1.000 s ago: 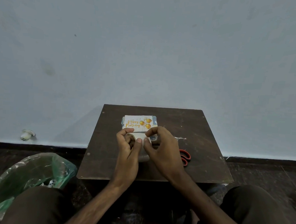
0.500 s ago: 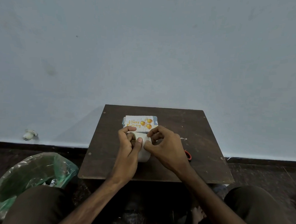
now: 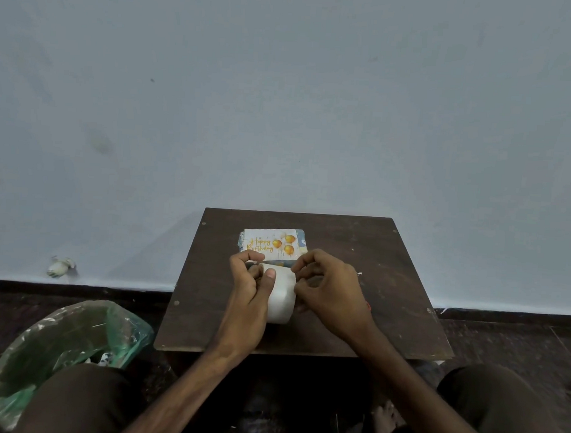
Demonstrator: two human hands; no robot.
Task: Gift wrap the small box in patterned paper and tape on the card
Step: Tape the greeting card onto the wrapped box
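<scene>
The wrapped box (image 3: pixel 302 242) is mostly covered by the card (image 3: pixel 269 243); below the card, the tape roll (image 3: pixel 281 299) is partly hidden by the left hand (image 3: pixel 247 287) and right hand (image 3: pixel 333 291).

**Two bare hands closed around one roll**

The left forearm (image 3: pixel 182 393) and right forearm (image 3: pixel 411 378) reached forward and angled inward; the left hand (image 3: pixel 249 290) curled around a white tape roll (image 3: pixel 281 307), thumb lying along its top; the right hand (image 3: pixel 331 290) met it opposite, fingers bent and picking at the roll's edge.
</scene>
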